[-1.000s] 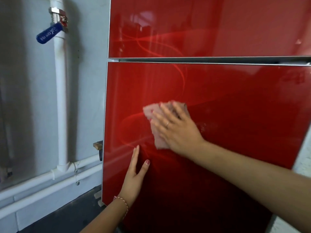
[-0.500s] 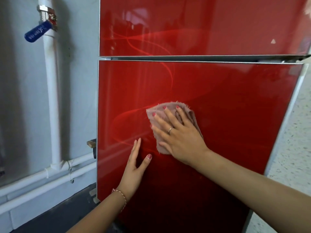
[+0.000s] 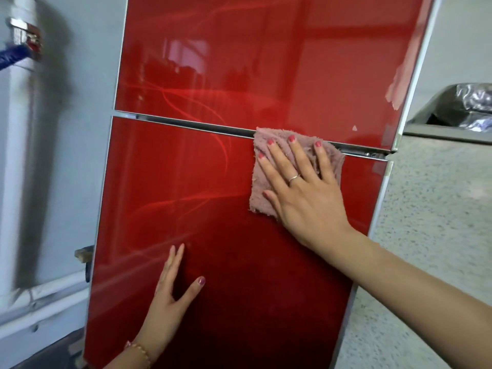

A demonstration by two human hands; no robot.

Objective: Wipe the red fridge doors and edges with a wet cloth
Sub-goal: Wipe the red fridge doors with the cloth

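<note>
**Pink cloth at the seam between the two red doors**

Pink terry cloth (image 3: 295, 171) lies flat under the right hand (image 3: 300, 190); its fingers (image 3: 277, 158) are straight and spread, pressing the cloth on the glass and not curled around it. The fingertips reach the chrome strip (image 3: 197, 126) that separates the upper door (image 3: 253, 54) from the lower door (image 3: 199, 209), and the top edge of the cloth already covers this strip. The strip runs long from left to right, sloping a little down toward the right in the view, so I judge the coming wipe should follow this line. The right hand is clearly the nearer one to it. The left hand (image 3: 170, 302) rests lower on the lower door, fingers straight, thumb apart, holding nothing, well apart from the cloth.

The top of the upper door and the bottom of the lower door are cut off. The white pipe (image 3: 18, 169) on the left is blurred. Whether the cloth is wet cannot be seen.
</note>
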